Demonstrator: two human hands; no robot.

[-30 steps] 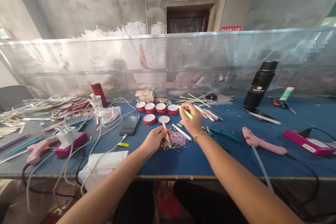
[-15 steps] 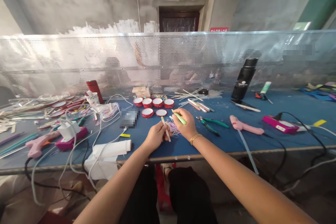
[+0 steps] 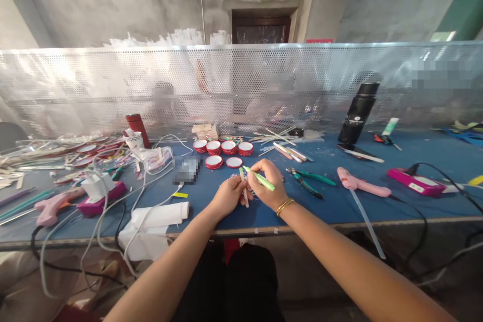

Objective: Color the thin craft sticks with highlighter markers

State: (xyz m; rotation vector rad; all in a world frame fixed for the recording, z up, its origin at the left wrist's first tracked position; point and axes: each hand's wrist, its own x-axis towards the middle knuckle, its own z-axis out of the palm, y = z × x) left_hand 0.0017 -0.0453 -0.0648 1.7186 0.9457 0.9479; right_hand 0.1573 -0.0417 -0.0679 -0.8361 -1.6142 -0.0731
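Marker (image 3: 264, 181), light green, has closed on the stick (image 3: 246, 197). Half a second ago its tip stood apart from the stick's far end; now it lies at or just beside that end, contact not resolvable. Judgement: pen and stick are within working range of each other.

Directions: clock centred on the hands, 12 away from the wearer.

Right hand (image 3: 269, 181): pinching the marker pen-fashion, tip toward 10. Left hand (image 3: 229, 196): thumb and fingers pressed together on the stick, which points to 12, leaning slightly toward 11.

Materials: stick narrow, flat, pale, probably wood, its far end greenish. Marker barrel smooth, slim, apparently plastic. At 11, round containers (image 3: 214, 163), white-topped with patterned red sides. At 3, pliers (image 3: 320, 177) with curved green handles; farther out, a pink glue gun (image 3: 364, 184), translucent rod attached. Between 8 and 9, a soft-looking white roll (image 3: 160, 214). At 2, a tapering black bottle (image 3: 354, 118). Desk (image 3: 264, 218) surface matte blue.
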